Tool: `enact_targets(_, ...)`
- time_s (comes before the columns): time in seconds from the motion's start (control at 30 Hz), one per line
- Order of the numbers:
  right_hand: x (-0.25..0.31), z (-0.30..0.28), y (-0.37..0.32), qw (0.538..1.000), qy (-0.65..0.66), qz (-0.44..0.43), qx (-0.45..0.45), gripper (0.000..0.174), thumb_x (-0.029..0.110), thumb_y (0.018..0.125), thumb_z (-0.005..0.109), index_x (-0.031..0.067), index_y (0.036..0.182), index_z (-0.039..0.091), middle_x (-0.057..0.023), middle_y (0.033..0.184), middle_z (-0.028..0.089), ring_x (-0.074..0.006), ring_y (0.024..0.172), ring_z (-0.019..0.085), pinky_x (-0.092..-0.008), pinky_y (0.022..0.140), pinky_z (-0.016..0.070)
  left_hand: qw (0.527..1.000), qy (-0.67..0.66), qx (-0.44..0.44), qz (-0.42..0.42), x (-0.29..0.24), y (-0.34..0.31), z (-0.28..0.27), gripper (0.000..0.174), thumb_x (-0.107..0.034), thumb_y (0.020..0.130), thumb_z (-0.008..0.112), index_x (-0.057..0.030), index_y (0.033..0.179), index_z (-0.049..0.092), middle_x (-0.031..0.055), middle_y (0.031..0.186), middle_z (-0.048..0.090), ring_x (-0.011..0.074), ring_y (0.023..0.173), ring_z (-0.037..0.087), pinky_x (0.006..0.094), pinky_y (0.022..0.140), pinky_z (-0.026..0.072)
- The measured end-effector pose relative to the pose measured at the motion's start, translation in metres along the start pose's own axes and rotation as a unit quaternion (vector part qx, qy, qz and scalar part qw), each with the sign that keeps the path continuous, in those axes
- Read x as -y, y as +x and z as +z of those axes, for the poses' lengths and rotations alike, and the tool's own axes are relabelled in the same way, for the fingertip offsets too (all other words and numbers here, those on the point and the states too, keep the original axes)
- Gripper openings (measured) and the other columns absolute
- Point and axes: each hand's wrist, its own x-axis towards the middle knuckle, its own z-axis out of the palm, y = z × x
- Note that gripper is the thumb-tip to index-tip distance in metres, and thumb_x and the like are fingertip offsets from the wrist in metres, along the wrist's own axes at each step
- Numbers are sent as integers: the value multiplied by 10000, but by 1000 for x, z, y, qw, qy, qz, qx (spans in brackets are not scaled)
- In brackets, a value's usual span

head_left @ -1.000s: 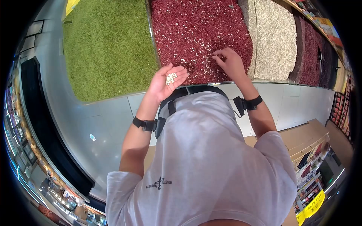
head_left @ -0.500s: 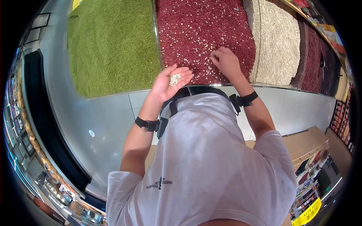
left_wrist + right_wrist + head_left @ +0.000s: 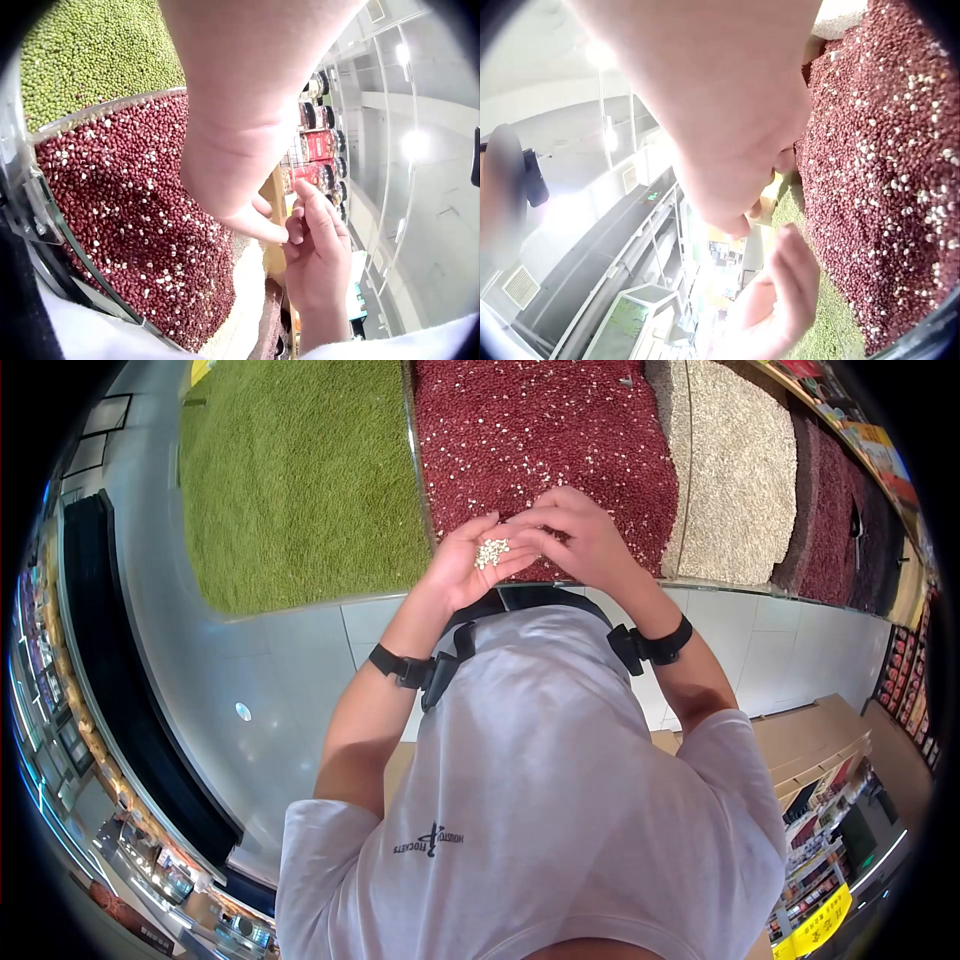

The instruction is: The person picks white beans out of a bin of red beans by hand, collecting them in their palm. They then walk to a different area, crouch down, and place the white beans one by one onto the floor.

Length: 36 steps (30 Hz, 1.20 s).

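Observation:
My left hand (image 3: 485, 560) is held palm up, low over the near edge of a bin of small dark red beans (image 3: 600, 440). A small heap of white grains (image 3: 491, 553) lies on its palm, the fingers stretched out beneath. My right hand (image 3: 585, 540) reaches in from the right, bent fingers and thumb at the left fingertips. In the left wrist view the right hand (image 3: 319, 262) shows curled fingers beside the left fingertips; I cannot tell whether it pinches a grain. More white grains (image 3: 904, 180) lie scattered over the red beans.
A bin of green beans (image 3: 300, 480) adjoins on the left, behind a clear divider (image 3: 412, 440). To the right is a bin of whitish grains (image 3: 740, 470), then a darker red one (image 3: 828, 510). A pale counter front (image 3: 740, 640) runs below. Packed jars (image 3: 319, 146) stand beyond.
My right hand has lifted from the red beans and moved left to the left fingertips. The left hand, grains still in its palm, has shifted right towards it.

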Motion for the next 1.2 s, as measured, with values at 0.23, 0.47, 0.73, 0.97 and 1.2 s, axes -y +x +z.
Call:
enact_targets(0.23,-50,2,-37,992,-109,62,13,97,118,810,680,96,904,690,-65,874,618,-244,842,612,-345,730,507,998,4,-61,7,-6,-8,-11,430,-263,999,408,123,1125,548,261,1079,637,340,983,658,389,873,569)
enact_targets(0.47,-70,19,-51,977,-198,65,55,134,165,790,679,118,916,686,-35,887,594,-232,879,593,-354,751,512,997,11,-73,26,-5,-17,-25,475,-268,1012,361,159,1170,498,292,1136,598,362,1066,618,410,948,526)
enact_targets(0.73,-80,30,-50,963,-258,36,65,142,195,770,681,141,901,685,-18,896,573,-212,914,565,-352,785,488,997,-11,-72,28,-1,-21,-29,464,-264,1015,354,146,1163,512,277,1131,606,345,1050,628,397,930,536)
enact_targets(0.97,-82,31,-48,956,-287,14,67,99,197,767,688,132,841,695,-17,841,566,-209,862,564,-351,759,467,995,-21,-84,39,1,-24,-29,428,-247,1002,405,132,1140,549,260,1098,632,331,992,658,375,853,578)
enact_targets(1.2,-84,25,-46,972,-229,22,42,71,194,793,676,130,822,685,-18,791,553,-195,778,576,-327,708,461,996,-29,-81,40,4,-24,-24,432,-245,1002,400,136,1145,544,265,1096,631,334,981,661,378,850,581)
